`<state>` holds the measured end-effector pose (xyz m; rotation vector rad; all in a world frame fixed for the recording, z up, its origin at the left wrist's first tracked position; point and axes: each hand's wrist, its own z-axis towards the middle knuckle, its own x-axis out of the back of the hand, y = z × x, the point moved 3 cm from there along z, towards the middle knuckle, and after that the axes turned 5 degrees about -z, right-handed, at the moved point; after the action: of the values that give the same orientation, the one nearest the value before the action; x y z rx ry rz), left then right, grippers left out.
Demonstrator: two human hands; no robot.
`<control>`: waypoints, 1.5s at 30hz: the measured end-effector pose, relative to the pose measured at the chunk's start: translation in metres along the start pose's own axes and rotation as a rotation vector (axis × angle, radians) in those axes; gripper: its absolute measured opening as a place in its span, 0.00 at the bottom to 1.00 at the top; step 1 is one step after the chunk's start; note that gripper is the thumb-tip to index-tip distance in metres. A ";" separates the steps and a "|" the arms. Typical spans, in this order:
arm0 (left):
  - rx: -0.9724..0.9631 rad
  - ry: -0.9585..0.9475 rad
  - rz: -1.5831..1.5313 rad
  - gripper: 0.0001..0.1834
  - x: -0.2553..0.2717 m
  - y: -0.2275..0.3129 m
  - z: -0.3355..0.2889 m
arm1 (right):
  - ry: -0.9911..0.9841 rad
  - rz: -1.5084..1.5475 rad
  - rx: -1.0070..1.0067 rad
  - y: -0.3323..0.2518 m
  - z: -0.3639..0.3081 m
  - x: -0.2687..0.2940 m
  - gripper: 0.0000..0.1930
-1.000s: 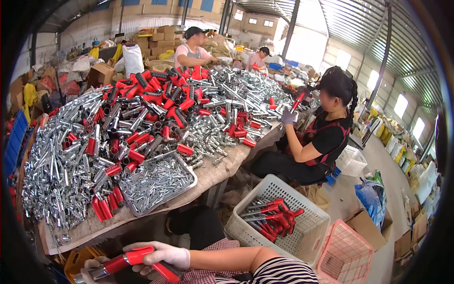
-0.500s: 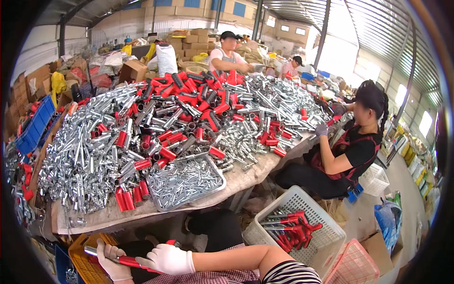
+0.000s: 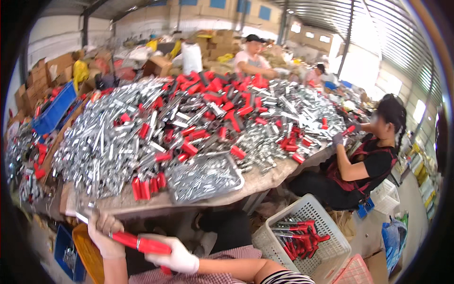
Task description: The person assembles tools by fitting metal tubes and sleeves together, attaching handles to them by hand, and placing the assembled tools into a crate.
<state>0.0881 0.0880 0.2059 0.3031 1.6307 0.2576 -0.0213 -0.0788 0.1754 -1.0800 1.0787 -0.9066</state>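
Observation:
A red-and-silver tube tool (image 3: 149, 245) is held in both my gloved hands, low at the front left. My left hand (image 3: 106, 235) is closed round its metal end, which sticks out past the fingers. Over its red part my right hand (image 3: 176, 255) is closed, and a bit of red shows below that palm. Behind them is the table (image 3: 265, 183), heaped with silver metal tubes (image 3: 101, 142) and red sleeves. At its near edge a clear tray (image 3: 203, 177) holds small metal pins, beside several red sleeves (image 3: 147, 187) standing upright.
To the right of my lap, a white basket (image 3: 302, 236) holds red-handled tools (image 3: 302, 239). A yellow crate (image 3: 87, 251) and a blue bin (image 3: 64, 253) stand at lower left. One co-worker (image 3: 364, 156) sits at the table's right; another (image 3: 253, 59) is behind the heap.
My hands have lifted the tube tool slightly, and its metal end now points higher, toward the table edge. The whole scene has shifted right and tilted a little.

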 end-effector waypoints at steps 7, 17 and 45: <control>0.292 -0.976 -0.016 0.19 -0.118 -0.017 0.002 | -0.258 1.166 -0.198 -0.010 0.006 -0.020 0.17; 0.094 -0.274 -0.116 0.07 -0.041 -0.020 0.011 | 0.167 -1.343 0.929 -0.063 0.026 0.025 0.22; 0.632 -1.366 -0.383 0.20 -0.131 -0.015 -0.057 | -0.659 1.390 -0.309 0.022 -0.020 -0.038 0.29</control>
<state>0.0404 0.0291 0.3273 0.4793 0.3306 -0.6679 -0.0487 -0.0422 0.1603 -0.5303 1.0776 0.6957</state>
